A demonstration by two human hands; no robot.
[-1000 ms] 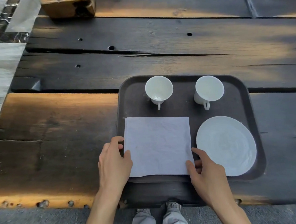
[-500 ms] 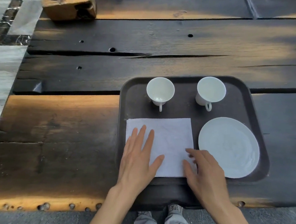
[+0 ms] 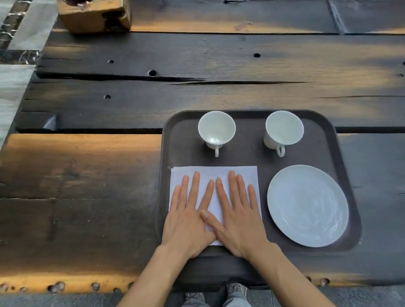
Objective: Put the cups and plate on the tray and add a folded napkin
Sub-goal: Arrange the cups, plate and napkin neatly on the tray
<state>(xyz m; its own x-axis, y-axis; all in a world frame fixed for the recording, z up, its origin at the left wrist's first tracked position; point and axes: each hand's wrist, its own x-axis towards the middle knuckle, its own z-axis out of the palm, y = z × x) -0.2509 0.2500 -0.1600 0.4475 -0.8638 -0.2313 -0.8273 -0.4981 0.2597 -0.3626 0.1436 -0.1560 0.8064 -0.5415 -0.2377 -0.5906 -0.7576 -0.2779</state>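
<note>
napkin point(image 3: 222, 173) on tray point(image 3: 249, 154), flat beneath left hand point(image 3: 189, 216) and right hand point(image 3: 237, 213), fingers straight, spread

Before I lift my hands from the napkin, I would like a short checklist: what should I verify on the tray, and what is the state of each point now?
1. Both the left cup and the right cup stand upright on the tray: ok.
2. The plate lies flat on the tray, apart from the napkin: ok.
3. The napkin is inside the tray's rim: ok.
4. The napkin is folded neatly: cannot tell, as the hands cover most of it.
5. The left hand and the right hand lie flat on the napkin and hold nothing: ok.
</note>
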